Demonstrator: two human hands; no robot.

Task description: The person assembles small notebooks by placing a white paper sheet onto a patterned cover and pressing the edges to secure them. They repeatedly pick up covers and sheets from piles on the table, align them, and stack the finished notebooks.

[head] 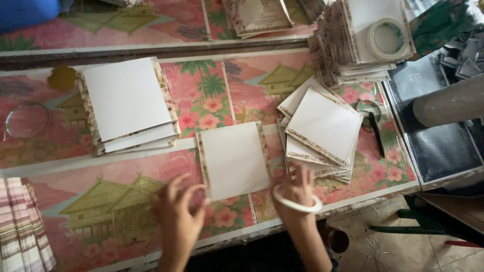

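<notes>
Squaring the card (233, 160) works best with both hands' fingers spread flat: left hand (177, 207) at its corner, right hand (297, 189) open, gripping nothing.

Tape roll (388, 39) on tall card pile (348, 55), black pen (377, 133), glass disc (26, 120) — pink flowered tablecloth (212, 95)

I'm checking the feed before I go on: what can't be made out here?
Head view:
- left hand: blurred, fingertips unclear.
- right hand: fingertips on the card stack, grip unclear.
- tape roll: too small to judge what's left.
- striped cloth: cut off by the left edge.
</notes>
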